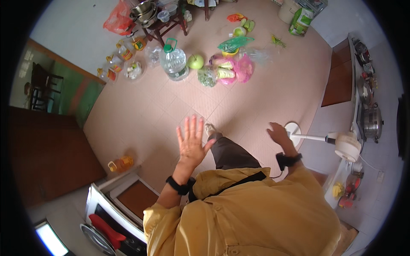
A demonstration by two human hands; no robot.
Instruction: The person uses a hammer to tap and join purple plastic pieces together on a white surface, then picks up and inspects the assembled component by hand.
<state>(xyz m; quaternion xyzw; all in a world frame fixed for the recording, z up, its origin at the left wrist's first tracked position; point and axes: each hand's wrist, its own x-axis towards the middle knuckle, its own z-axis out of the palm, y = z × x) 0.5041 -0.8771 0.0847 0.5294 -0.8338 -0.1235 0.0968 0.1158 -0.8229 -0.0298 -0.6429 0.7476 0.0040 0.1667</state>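
My left hand (191, 145) is held out over the tiled floor with all its fingers spread and nothing in it. On the right, my right hand (279, 135) hangs lower, empty, its fingers loosely stretched. It is nearest to a white standing fan (348, 147), whose round base (294, 133) shows just beyond the hand; I cannot tell whether they touch. Both wrists wear black bands. Farther off on the floor are a large water jug (174, 64) with a green cap, a pale green round fruit or vegetable (195, 62) and bagged vegetables (225, 73).
Several oil bottles (124, 52) line the left wall beside a stool (164, 26) bearing metal bowls. One more oil bottle (121, 164) stands near a white-framed cabinet (124, 192) at the left. A counter with a steel pot (371, 123) runs along the right. A green bag (301, 21) stands at the back.
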